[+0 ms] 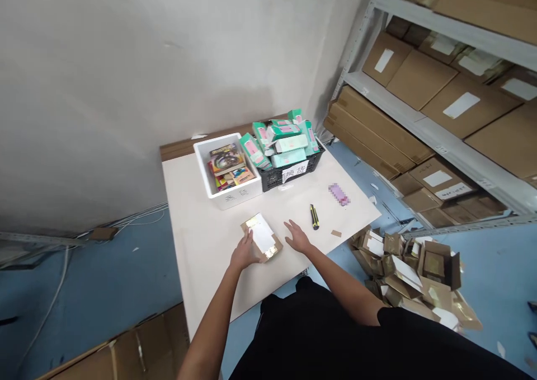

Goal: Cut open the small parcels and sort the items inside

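Note:
A small flat cardboard box (264,235) with a white label and shiny tape lies on the white table (201,262). At its left side my left hand (244,251) holds it, fingers along the edge and thumb by the near corner. My right hand (297,237) is just right of the box, apart from it, fingers spread with nothing in them. Farther right lie a yellow-and-black utility knife (314,216) and a purple item (338,194), blurred out. A small brown scrap (336,233) is near the table's right edge.
At the table's back stand a white bin (229,200) holding books or boxes and a black crate (272,179) heaped with green-and-white boxes (289,143). Shelving (419,117) with cartons rises at right. Opened cartons (413,273) pile on the blue floor.

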`<state>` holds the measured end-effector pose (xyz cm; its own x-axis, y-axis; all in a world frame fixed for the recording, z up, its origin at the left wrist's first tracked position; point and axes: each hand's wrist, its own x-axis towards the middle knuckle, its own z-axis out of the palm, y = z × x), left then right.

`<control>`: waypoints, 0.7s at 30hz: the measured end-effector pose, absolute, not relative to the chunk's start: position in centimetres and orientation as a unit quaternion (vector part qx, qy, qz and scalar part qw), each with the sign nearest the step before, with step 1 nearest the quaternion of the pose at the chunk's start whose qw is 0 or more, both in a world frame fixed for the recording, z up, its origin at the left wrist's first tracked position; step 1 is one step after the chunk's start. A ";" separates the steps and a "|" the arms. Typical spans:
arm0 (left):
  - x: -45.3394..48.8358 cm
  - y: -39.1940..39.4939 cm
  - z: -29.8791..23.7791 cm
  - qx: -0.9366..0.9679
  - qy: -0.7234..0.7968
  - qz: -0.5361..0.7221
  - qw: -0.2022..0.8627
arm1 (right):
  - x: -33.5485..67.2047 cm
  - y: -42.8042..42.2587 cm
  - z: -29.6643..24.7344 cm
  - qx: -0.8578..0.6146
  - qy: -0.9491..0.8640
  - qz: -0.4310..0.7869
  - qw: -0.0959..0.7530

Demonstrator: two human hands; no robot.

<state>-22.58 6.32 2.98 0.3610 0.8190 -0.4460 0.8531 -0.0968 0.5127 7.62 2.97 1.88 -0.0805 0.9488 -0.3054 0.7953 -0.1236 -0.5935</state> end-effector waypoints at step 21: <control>-8.5 4.9 5.4 0.598 0.714 -0.075 0.356 | 18.7 11.4 -0.3 -0.711 -0.564 0.414 0.075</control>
